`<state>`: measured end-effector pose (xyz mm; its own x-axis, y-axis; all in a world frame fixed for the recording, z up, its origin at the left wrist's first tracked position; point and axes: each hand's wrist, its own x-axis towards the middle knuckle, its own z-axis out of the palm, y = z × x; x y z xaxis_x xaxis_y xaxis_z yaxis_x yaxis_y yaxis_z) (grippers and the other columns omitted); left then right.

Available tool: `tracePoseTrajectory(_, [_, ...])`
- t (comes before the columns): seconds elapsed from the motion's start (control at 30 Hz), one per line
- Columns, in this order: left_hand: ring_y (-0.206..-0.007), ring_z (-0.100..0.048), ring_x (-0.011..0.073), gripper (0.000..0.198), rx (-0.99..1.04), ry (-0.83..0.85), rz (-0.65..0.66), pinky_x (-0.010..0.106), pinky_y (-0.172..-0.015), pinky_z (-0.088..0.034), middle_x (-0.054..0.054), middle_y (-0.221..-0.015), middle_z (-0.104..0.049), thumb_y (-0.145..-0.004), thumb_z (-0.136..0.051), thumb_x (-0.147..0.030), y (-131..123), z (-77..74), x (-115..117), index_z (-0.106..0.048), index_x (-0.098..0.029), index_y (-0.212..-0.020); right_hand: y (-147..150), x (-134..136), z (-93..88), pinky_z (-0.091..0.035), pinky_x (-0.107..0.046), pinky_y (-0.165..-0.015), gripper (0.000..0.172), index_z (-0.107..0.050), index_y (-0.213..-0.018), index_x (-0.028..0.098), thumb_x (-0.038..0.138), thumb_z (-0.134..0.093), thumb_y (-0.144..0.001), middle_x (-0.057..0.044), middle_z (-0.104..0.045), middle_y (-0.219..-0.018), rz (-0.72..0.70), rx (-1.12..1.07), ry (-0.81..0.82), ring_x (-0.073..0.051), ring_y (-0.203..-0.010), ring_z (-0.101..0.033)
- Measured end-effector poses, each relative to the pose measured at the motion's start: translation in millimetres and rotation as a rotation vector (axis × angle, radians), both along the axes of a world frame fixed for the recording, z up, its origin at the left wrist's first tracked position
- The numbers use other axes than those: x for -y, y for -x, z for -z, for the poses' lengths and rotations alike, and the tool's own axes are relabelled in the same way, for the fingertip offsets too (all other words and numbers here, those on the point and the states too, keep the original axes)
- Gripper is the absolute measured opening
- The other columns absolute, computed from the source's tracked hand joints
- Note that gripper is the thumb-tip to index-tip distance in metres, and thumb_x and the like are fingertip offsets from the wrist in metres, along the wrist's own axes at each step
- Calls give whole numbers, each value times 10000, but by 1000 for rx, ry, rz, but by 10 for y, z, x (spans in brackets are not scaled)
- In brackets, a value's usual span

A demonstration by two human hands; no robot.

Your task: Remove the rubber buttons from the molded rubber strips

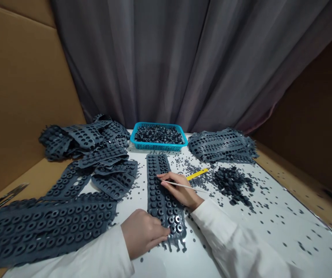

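A dark grey moulded rubber sheet (156, 181) with rows of round raised rings lies lengthwise in front of me on the white table. My left hand (145, 233) is closed at its near end, thumb and fingertips pressed on the left edge by the last rings. Over the middle of the sheet, my right hand (183, 189) pinches a thin white stick (184, 186), its tip close to the rings. Right beside that hand lies a yellow cutter-like tool (197, 174), partly hidden behind it.
A blue basket (159, 146) of small dark rubber pieces stands at the back. More sheets (50, 227) are spread and heaped at left, with a stack (222, 146) at back right. Loose round pieces (234, 185) lie piled at right, with small discs scattered around. Dark tweezers-like tools (3, 200) lie far left.
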<state>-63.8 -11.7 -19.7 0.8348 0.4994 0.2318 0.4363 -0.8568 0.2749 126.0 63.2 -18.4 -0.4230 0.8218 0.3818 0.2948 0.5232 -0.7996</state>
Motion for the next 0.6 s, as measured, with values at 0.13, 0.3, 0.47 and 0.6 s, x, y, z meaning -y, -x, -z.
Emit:
tracePoseTrajectory(0.13, [-463, -530, 123, 307, 30, -105, -12, 274, -453, -298, -30, -579, -601, -936, -325, -311, -1, 18, 13, -626, -250, -921, -13, -5, 15, -497, -357, -824, 132, -587, -827, 183, 301, -545, -866, -107, -683, -974, -43, 1, 35, -214, -985, -632])
tracePoseTrajectory(0.3, [-461, -522, 118, 308, 57, -137, -9, 271, -462, -297, -32, -568, -589, -942, -314, -302, -1, 34, 27, -615, -245, -910, -27, -20, 32, -494, -351, -823, 133, -579, -808, 185, 295, -538, -871, -104, -681, -918, -76, 38, -22, -212, -977, -631])
tracePoseTrajectory(0.47, [-504, -553, 120, 344, 25, -49, 15, 254, -472, -327, -17, -607, -608, -952, -302, -324, -11, 26, 8, -623, -228, -871, -20, -54, 40, -503, -346, -797, 125, -580, -874, 207, 277, -480, -897, -90, -680, -980, -55, 163, -103, -205, -945, -636])
tracePoseTrajectory(0.6, [-520, -558, 126, 411, 30, -22, 45, 247, -480, -342, -2, -625, -612, -969, -256, -331, -23, 3, -9, -631, -206, -857, 3, -108, 65, -505, -346, -796, 139, -576, -866, 214, 257, -450, -904, -75, -674, -1025, 61, 184, -117, -204, -943, -635])
